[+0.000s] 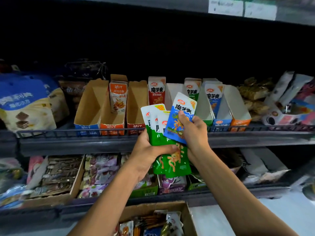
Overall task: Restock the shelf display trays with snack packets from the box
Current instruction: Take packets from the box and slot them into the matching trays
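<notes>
My left hand (148, 151) grips a fanned bunch of green snack packets (172, 160) in front of the middle shelf. My right hand (192, 130) pinches a single blue packet (180, 113) held just above and in front of the green ones. Behind them a row of cardboard display trays stands on the shelf: an orange tray (111, 128) with a few orange packets, a red-packet tray (136, 103), a green tray (203, 106) and a blue tray (221, 120). At the bottom edge sits the open cardboard box (188, 217) holding mixed packets.
A wire rail (68, 133) runs along the shelf front. A large blue biscuit bag (25, 103) sits at the left, and boxes of other snacks (289, 106) at the right. The lower shelf (102, 200) holds trays of more packets. Price labels (242, 7) hang above.
</notes>
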The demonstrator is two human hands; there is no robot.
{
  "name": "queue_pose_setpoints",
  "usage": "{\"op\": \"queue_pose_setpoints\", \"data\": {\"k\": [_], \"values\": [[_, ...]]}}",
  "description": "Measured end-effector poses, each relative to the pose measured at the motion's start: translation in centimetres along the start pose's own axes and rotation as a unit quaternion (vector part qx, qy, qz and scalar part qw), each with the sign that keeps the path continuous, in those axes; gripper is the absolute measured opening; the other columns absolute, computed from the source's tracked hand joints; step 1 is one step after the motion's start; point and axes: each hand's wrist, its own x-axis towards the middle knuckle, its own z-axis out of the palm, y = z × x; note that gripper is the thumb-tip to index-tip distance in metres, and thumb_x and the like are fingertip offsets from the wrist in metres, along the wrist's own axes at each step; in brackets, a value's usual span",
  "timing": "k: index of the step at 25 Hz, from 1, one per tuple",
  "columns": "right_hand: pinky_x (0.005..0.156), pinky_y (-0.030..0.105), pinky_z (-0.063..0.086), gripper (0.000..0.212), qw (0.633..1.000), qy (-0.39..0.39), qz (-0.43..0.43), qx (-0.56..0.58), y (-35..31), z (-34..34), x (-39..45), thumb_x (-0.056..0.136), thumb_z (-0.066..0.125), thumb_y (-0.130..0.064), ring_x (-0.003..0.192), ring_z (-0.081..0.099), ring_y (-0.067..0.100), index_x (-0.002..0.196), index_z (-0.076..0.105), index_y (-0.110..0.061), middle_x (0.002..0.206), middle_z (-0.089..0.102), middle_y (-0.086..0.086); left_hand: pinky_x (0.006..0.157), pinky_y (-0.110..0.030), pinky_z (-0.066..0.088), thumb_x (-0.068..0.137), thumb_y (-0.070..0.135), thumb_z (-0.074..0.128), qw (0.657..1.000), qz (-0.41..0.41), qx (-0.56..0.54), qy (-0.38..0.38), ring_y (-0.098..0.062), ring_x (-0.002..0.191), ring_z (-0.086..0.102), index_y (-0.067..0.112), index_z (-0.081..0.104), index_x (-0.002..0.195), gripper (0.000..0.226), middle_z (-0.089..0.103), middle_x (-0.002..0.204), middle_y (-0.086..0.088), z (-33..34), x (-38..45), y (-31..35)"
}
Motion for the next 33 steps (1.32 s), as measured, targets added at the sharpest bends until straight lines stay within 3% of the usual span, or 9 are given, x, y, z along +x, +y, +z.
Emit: {"op": "queue_pose_setpoints", "data": {"k": [3, 9, 12, 16, 18, 20, 24, 27, 33], "values": [[0.074, 0.046, 0.057, 0.028, 0.999, 0.014, 0.013, 0.032, -0.9, -1.7, 1.5, 0.088, 0.07, -0.028, 0.073, 0.07, 0.028, 0.073, 0.048, -0.017, 0.082, 0.071, 0.012, 0.068, -0.031, 0.061, 0.067, -0.017, 0.076, 0.999, -0.009, -0.002, 0.033, -0.018, 0.081, 0.075, 0.017, 0.065, 0.102, 0.049, 0.078, 0.093, -0.003, 0.3, 0.4, 0.0], [0.047, 0.022, 0.043, 0.018, 0.987, 0.085, -0.11, -0.076, -9.0, -8.3, 7.7, 0.09, 0.062, -0.007, 0.049, 0.056, 0.007, 0.082, 0.049, -0.015, 0.069, 0.058, 0.003, 0.068, -0.034, 0.058, 0.069, -0.01, 0.075, 0.995, -0.015, -0.057, 0.078, -0.017, 0.086, 0.076, 0.016, 0.064, 0.114, 0.053, 0.078, 0.099, -0.001, -0.2, 2.2, 0.5], [0.055, 0.023, 0.042, 0.016, 0.95, 0.124, -0.208, -0.197, -11.9, -11.5, 10.7, 0.091, 0.062, -0.01, 0.066, 0.052, 0.005, 0.103, 0.053, -0.01, 0.084, 0.058, 0.001, 0.073, -0.036, 0.056, 0.067, -0.008, 0.077, 0.994, -0.026, -0.059, 0.088, -0.016, 0.086, 0.075, 0.02, 0.063, 0.115, 0.057, 0.078, 0.099, 0.002, 0.1, 2.3, 0.5], [0.082, 0.035, 0.051, 0.031, 0.924, 0.101, -0.203, -0.308, -11.5, -11.9, 13.3, 0.095, 0.058, -0.004, 0.101, 0.058, 0.022, 0.125, 0.054, 0.001, 0.115, 0.062, 0.012, 0.07, -0.036, 0.057, 0.07, -0.007, 0.076, 0.994, -0.029, -0.059, 0.091, -0.017, 0.086, 0.076, 0.02, 0.063, 0.116, 0.056, 0.078, 0.099, 0.002, 0.2, 2.5, 0.7], [0.077, 0.028, 0.054, 0.026, 0.916, 0.09, -0.195, -0.339, -10.6, -11.7, 13.9, 0.093, 0.06, -0.003, 0.099, 0.062, 0.023, 0.118, 0.059, 0.003, 0.114, 0.064, 0.016, 0.066, -0.035, 0.059, 0.069, -0.006, 0.076, 0.994, -0.026, -0.05, 0.091, -0.018, 0.086, 0.076, 0.02, 0.063, 0.117, 0.056, 0.078, 0.1, 0.001, 0.2, 2.5, 0.6], [0.054, 0.015, 0.048, 0.008, 0.919, 0.091, -0.175, -0.341, -9.5, -11.6, 14.2, 0.091, 0.063, -0.002, 0.071, 0.06, 0.01, 0.099, 0.063, -0.003, 0.093, 0.063, 0.012, 0.066, -0.035, 0.06, 0.064, -0.001, 0.077, 0.995, -0.027, -0.042, 0.09, -0.019, 0.088, 0.076, 0.02, 0.063, 0.118, 0.06, 0.078, 0.101, 0.001, 0.1, 2.5, 0.5], [0.051, 0.02, 0.035, 0.038, 0.869, 0.103, -0.184, -0.447, -7.9, -11.8, 15.1, 0.086, 0.071, -0.015, 0.054, 0.035, 0.007, 0.064, 0.041, -0.017, 0.06, 0.039, 0.0, 0.074, -0.04, 0.059, 0.067, -0.004, 0.077, 0.996, -0.024, -0.024, 0.088, -0.021, 0.09, 0.075, 0.019, 0.063, 0.119, 0.059, 0.077, 0.103, -0.001, 0.0, 2.8, 0.2], [0.057, 0.025, 0.039, 0.023, 0.857, 0.148, -0.181, -0.459, -7.1, -12.3, 15.6, 0.084, 0.074, -0.024, 0.065, 0.048, 0.014, 0.086, 0.052, -0.016, 0.072, 0.05, 0.002, 0.076, -0.04, 0.059, 0.072, -0.008, 0.076, 0.996, -0.029, -0.01, 0.085, -0.021, 0.09, 0.075, 0.02, 0.065, 0.114, 0.051, 0.078, 0.101, -0.001, 0.2, 2.8, -0.2], [0.07, 0.033, 0.042, 0.044, 0.843, 0.196, -0.149, -0.478, -6.8, -12.1, 14.0, 0.084, 0.074, -0.035, 0.09, 0.057, 0.026, 0.115, 0.051, -0.015, 0.095, 0.057, 0.006, 0.079, -0.042, 0.058, 0.069, -0.006, 0.078, 0.995, -0.034, -0.02, 0.094, -0.021, 0.089, 0.075, 0.021, 0.066, 0.108, 0.049, 0.078, 0.098, 0.001, 0.3, 3.2, -0.4]]}}
